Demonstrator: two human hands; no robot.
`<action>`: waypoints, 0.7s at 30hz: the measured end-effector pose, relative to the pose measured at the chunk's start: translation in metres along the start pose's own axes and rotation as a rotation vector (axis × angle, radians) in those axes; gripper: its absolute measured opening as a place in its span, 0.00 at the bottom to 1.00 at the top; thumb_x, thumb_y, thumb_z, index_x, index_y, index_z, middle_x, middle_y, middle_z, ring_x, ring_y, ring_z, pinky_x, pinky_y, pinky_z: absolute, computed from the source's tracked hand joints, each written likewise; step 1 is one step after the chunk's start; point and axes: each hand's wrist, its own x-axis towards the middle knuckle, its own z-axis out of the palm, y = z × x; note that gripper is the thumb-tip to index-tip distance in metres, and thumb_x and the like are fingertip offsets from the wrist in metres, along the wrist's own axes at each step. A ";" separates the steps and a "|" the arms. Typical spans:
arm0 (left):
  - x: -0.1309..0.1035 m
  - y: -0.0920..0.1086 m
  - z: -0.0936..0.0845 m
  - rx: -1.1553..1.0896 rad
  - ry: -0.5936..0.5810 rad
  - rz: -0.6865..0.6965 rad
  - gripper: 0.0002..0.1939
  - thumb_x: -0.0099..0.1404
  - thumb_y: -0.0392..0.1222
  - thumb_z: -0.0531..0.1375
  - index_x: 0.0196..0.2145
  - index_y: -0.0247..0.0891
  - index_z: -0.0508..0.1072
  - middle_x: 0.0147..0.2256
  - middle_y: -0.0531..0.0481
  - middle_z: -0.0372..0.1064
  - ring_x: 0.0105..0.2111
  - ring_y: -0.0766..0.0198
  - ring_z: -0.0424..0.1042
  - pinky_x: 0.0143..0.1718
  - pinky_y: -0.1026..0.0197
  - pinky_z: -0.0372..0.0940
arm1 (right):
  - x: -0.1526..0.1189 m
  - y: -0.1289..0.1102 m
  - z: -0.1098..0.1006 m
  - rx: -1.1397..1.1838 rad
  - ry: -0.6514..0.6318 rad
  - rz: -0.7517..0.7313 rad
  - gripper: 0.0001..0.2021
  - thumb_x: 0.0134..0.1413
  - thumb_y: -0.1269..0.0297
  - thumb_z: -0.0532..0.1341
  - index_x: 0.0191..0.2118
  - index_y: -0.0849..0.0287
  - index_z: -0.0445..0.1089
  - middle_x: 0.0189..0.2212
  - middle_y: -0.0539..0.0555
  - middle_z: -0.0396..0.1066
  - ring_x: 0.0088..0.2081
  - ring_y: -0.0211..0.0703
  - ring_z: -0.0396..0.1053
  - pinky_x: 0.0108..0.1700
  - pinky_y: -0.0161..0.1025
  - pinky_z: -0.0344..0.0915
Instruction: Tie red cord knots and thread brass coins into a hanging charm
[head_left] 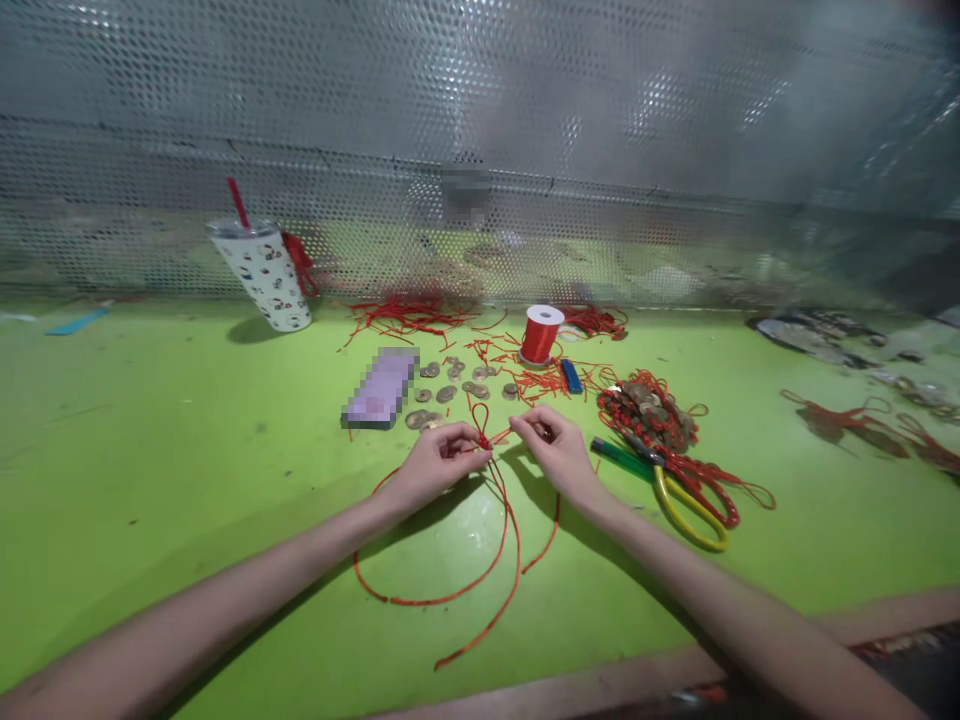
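A red cord (pixel 504 540) is between my hands, with a small loop standing up from a knot and long tails curving over the green table. My left hand (pixel 442 458) pinches the cord at the knot between thumb and fingers. To its right, my right hand (pixel 556 448) is closed on a strand of the same cord, drawn out from the knot. Just beyond my hands lie several round coins (pixel 448 394). A pile of coins tied with red cord (pixel 651 408) rests to the right of my right hand.
Scissors with yellow and red handles (pixel 686 510) and a green lighter (pixel 622 458) lie right of my right arm. Farther back stand a red thread spool (pixel 541 335) and a patterned tumbler (pixel 266 275). A blurred purple phone-like object (pixel 382 388) and a blue lighter (pixel 571 376) lie nearby. Perforated metal mesh (pixel 375 220) closes the back.
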 end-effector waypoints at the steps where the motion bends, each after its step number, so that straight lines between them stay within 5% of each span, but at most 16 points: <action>1: 0.000 0.000 0.000 0.003 0.005 0.009 0.14 0.57 0.49 0.68 0.31 0.36 0.72 0.25 0.55 0.66 0.24 0.69 0.61 0.25 0.65 0.52 | 0.000 0.000 0.000 -0.003 0.003 0.002 0.15 0.59 0.52 0.62 0.28 0.57 0.68 0.23 0.48 0.60 0.26 0.40 0.55 0.30 0.40 0.53; 7: -0.001 0.000 0.000 0.061 0.047 0.031 0.15 0.60 0.52 0.65 0.30 0.36 0.73 0.22 0.56 0.62 0.22 0.70 0.58 0.24 0.65 0.52 | -0.004 -0.004 0.000 -0.141 -0.006 -0.144 0.13 0.62 0.57 0.60 0.28 0.57 0.67 0.26 0.50 0.63 0.30 0.43 0.61 0.36 0.42 0.58; 12: -0.001 -0.003 0.001 0.072 -0.028 0.028 0.16 0.59 0.53 0.65 0.29 0.36 0.73 0.23 0.55 0.64 0.23 0.69 0.59 0.23 0.65 0.52 | -0.009 -0.011 0.003 -0.350 -0.119 -0.336 0.09 0.64 0.61 0.59 0.32 0.56 0.68 0.34 0.56 0.71 0.40 0.49 0.66 0.47 0.48 0.60; 16: 0.000 -0.007 0.001 0.076 -0.039 0.023 0.14 0.60 0.51 0.65 0.30 0.36 0.73 0.23 0.56 0.63 0.23 0.69 0.59 0.24 0.66 0.53 | -0.015 -0.014 0.009 -0.158 -0.238 -0.199 0.08 0.66 0.60 0.57 0.36 0.56 0.68 0.32 0.53 0.71 0.34 0.44 0.67 0.39 0.42 0.63; 21: -0.001 -0.005 0.000 0.047 0.004 0.040 0.16 0.60 0.50 0.65 0.39 0.34 0.75 0.24 0.55 0.64 0.25 0.68 0.61 0.25 0.66 0.54 | -0.013 -0.015 0.010 0.099 -0.223 -0.009 0.10 0.62 0.55 0.61 0.37 0.57 0.69 0.30 0.50 0.69 0.31 0.40 0.65 0.34 0.38 0.61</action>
